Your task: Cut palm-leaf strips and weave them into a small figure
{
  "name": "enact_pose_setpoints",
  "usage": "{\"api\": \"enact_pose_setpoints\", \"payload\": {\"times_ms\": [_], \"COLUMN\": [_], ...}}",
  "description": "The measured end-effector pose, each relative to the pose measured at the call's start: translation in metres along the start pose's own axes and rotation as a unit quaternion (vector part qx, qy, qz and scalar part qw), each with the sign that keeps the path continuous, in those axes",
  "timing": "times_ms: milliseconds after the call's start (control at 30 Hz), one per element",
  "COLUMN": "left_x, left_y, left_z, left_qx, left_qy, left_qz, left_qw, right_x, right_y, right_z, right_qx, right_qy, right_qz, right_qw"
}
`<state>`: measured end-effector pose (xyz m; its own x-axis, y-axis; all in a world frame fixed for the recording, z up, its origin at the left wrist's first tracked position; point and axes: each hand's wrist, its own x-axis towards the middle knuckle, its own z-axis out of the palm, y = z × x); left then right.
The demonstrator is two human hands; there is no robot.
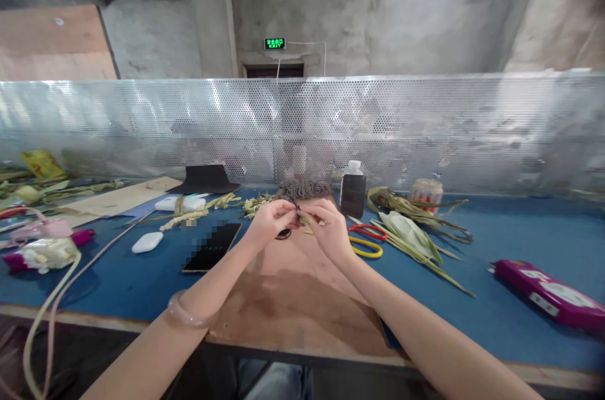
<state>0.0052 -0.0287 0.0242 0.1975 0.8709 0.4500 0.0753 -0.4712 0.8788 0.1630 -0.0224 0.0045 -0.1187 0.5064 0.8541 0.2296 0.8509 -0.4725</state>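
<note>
My left hand (268, 222) and my right hand (328, 228) meet above a brown board (293, 299) on the blue table. Both pinch a small greenish leaf piece (305, 220) with a dark string (293, 203) running up from it. A pile of dark string (303, 188) lies just behind the hands. A small dark ring-like thing (283, 234) lies on the board under my left hand. A pale bracelet (185, 315) sits on my left wrist.
A phone (212, 247) and white case (147, 242) lie to the left. Scissors with red and yellow handles (365, 239), green leaves (411, 233), a dark bottle (352, 193) and a purple box (548, 293) lie to the right. A perforated metal screen (425, 129) walls the back.
</note>
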Motion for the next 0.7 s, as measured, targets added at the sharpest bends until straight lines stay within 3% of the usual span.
{"api": "enact_pose_setpoints", "payload": {"times_ms": [700], "left_x": [-0.0012], "left_y": [0.0025], "left_z": [-0.0034], "left_qx": [0.002], "left_qy": [-0.029], "left_qz": [-0.008], "left_qw": [1.0], "right_x": [-0.0005], "right_y": [0.0036], "right_z": [0.0016], "right_qx": [0.003], "right_qy": [-0.013], "right_qz": [0.022], "right_qw": [1.0]}}
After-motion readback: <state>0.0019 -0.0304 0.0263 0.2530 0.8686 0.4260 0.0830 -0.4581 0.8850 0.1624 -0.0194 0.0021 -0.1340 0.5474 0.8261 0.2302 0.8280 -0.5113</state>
